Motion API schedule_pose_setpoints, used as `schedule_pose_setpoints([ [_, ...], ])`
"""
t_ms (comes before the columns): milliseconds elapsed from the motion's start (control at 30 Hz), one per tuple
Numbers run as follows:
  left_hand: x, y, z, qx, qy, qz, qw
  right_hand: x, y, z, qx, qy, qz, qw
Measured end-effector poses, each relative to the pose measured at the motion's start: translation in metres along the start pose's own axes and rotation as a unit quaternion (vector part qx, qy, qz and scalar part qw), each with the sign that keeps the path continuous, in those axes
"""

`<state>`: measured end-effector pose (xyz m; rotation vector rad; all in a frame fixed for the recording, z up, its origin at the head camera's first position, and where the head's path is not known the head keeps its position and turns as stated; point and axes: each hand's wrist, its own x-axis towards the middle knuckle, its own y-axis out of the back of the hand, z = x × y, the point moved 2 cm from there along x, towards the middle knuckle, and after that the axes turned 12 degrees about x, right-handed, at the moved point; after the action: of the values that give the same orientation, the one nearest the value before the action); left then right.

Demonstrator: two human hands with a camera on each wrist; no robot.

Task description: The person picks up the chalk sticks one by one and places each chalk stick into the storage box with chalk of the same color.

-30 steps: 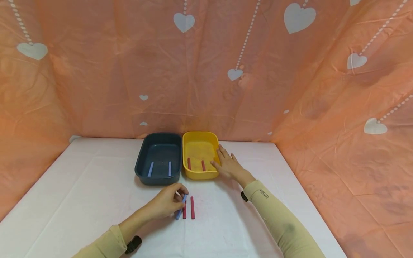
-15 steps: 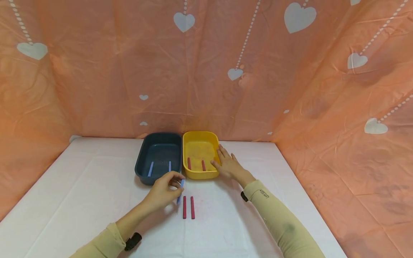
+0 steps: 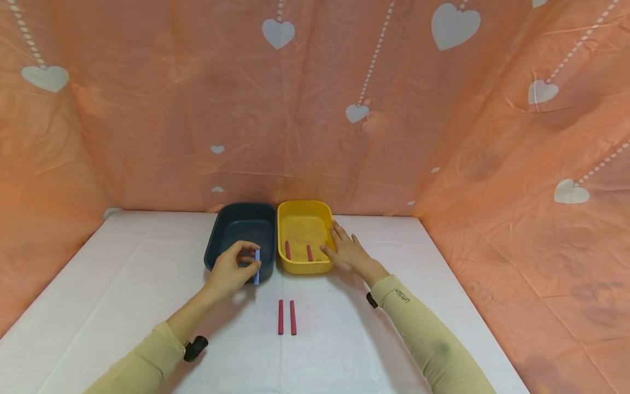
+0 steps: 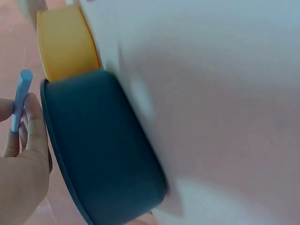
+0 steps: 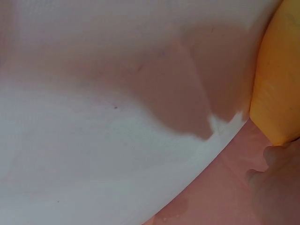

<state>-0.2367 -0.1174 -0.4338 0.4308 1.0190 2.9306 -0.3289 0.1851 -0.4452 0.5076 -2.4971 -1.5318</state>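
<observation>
A: The left hand (image 3: 230,272) has its grip pinched on a short, slim blue stick (image 3: 256,259), held upright over the near rim of the dark blue plastic tub (image 3: 214,245).

B: It looks light, stiff and smooth; a mid-length pinch suits it. The right hand (image 3: 346,251) rests flat, fingers apart, against the yellow plastic tub (image 3: 283,219).

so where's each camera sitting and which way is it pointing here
Head: worn on the head, facing forward and down at the white table; shows both arms, the left hand pinching a blue stick at the dark blue tub, and the right hand against the yellow tub.
Left wrist: beside that hand, looking along the dark blue tub's side; its fingers show.
Right wrist: low over the table; only a bit of that hand shows.
All three views share the yellow tub.
</observation>
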Motion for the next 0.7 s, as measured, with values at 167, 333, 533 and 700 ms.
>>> schedule_pose_setpoints([
  [167, 0.012, 0.009, -0.01, 0.008, 0.009, 0.007, 0.9999, 0.0, 0.0, 0.0, 0.001, -0.001, 0.0, 1.0],
  [333, 0.025, 0.016, -0.015, 0.008, 0.016, 0.004, 0.9998, 0.0, -0.001, 0.001, 0.0, -0.002, 0.001, 1.0],
  [533, 0.04, 0.022, -0.02, 0.006, 0.021, -0.001, 0.9998, 0.001, -0.001, 0.002, 0.001, -0.002, 0.002, 1.0],
  [700, 0.051, 0.022, -0.029, 0.063, 0.012, -0.011, 0.9979, 0.001, -0.001, 0.001, 0.005, -0.003, 0.003, 1.0],
])
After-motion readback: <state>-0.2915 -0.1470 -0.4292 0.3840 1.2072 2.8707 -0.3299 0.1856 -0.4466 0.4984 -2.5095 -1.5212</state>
